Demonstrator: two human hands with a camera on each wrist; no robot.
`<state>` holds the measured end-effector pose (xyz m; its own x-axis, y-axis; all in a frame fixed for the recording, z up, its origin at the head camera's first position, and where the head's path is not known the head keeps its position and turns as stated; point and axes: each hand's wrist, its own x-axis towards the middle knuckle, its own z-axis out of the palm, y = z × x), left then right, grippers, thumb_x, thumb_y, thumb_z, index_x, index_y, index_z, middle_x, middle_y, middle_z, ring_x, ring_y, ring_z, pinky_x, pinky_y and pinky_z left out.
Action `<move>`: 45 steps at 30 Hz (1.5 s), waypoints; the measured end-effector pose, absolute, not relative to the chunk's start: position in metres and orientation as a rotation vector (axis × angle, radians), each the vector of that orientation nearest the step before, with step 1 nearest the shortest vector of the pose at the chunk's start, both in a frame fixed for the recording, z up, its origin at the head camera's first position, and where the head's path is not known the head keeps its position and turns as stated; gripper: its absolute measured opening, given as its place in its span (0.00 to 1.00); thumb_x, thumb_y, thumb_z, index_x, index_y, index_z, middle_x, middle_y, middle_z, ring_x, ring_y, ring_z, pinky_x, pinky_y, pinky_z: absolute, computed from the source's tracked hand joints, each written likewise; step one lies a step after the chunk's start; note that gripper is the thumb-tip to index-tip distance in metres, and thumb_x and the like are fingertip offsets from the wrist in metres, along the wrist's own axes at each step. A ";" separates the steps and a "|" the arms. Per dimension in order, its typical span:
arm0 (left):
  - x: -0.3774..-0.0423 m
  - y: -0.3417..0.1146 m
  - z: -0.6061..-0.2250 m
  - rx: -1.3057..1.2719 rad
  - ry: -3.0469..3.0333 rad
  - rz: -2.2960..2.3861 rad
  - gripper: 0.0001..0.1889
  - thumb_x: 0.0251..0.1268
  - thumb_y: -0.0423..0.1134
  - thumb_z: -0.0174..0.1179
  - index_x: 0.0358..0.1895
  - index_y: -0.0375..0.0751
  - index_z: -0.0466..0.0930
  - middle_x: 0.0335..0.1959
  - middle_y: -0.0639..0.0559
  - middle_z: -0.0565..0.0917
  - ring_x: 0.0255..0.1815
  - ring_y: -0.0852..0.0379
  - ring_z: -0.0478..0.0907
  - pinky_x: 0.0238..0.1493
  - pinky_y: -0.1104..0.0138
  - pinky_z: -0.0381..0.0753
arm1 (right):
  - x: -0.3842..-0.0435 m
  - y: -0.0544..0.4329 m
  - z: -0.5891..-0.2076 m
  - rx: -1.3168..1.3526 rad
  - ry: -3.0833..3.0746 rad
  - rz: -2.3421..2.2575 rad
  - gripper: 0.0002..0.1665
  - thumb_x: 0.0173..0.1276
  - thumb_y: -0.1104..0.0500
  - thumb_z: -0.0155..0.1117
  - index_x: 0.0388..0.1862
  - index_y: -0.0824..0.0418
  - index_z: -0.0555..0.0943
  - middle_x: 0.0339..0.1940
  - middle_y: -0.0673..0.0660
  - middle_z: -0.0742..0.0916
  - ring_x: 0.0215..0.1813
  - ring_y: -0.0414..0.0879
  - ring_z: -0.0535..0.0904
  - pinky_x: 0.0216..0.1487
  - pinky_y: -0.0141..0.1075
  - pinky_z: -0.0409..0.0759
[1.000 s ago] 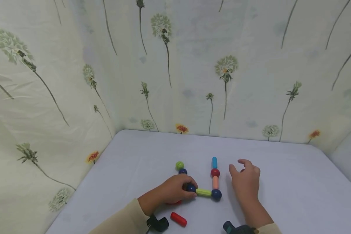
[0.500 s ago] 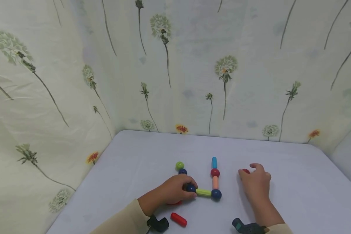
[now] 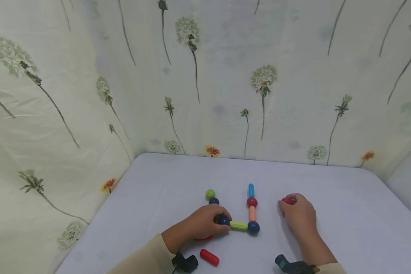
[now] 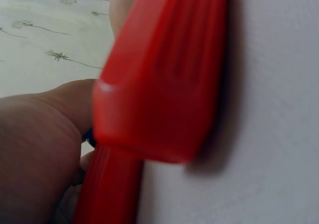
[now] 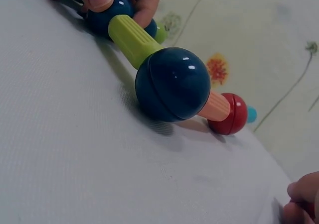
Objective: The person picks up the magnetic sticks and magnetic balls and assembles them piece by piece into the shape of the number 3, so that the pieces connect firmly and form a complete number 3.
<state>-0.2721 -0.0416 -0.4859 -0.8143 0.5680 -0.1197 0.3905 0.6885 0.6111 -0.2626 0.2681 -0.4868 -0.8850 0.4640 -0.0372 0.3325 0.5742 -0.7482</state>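
My left hand [image 3: 205, 220] grips a dark blue ball [image 3: 224, 220] between thumb and fingers. From that ball a lime rod [image 3: 238, 225] runs to a second dark blue ball [image 5: 173, 84]. A peach rod [image 3: 252, 213], a red ball [image 3: 252, 202] and a light blue rod [image 3: 251, 190] continue away from it in a line. Off to the right, my right hand [image 3: 299, 215] pinches a small red piece [image 3: 289, 200], mostly covered by the fingers. Beyond the left hand sit another dark blue ball [image 3: 214, 201] and a green ball [image 3: 210, 194].
A loose red rod [image 3: 209, 257] lies on the white tabletop [image 3: 356, 213] before the left wrist. Another red piece [image 3: 204, 238] shows partly under the left hand. A flower-print cloth [image 3: 226, 76] hangs behind the table.
My right hand has moved right, away from the peach rod, and its thumb and fingers have closed on the red piece. The left hand keeps its hold on the dark blue ball.
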 end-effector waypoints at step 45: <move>-0.273 -0.040 -0.484 0.762 2.597 0.833 0.11 0.66 0.53 0.73 0.49 0.69 0.85 0.54 0.66 0.80 0.57 0.64 0.75 0.62 0.58 0.81 | -0.320 0.258 -0.488 -0.268 -2.498 2.036 0.35 0.82 0.53 0.60 0.83 0.52 0.62 0.79 0.60 0.73 0.75 0.53 0.75 0.64 0.38 0.80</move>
<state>-0.2727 -0.0395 -0.4838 -0.8109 0.5716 -0.1255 0.3919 0.6897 0.6089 -0.3196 0.2581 -0.4884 -0.9820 0.0696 -0.1756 0.1861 0.1953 -0.9629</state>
